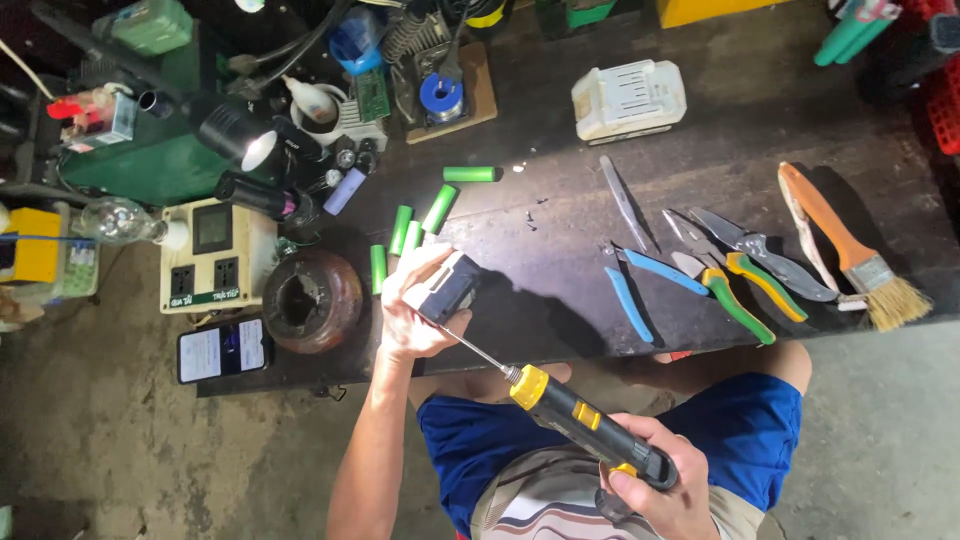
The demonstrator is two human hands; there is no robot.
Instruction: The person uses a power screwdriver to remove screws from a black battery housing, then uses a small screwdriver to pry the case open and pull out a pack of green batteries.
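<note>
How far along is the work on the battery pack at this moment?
Done: several green cells lie loose on the bench, and a white casing sits apart. In hand: the left hand grips a dark battery pack while the right hand drives a yellow-and-black screwdriver into it. Left: the pliers and brush lie untouched.

Battery pack [446, 287] sits at the desk [560, 190] front edge, loose cells [420, 222] just behind it. Pliers [737, 292], cutters [640, 285] and brush [845, 250] lie off to the right, phone [221, 350] far left, casing [628, 100] behind.
</note>
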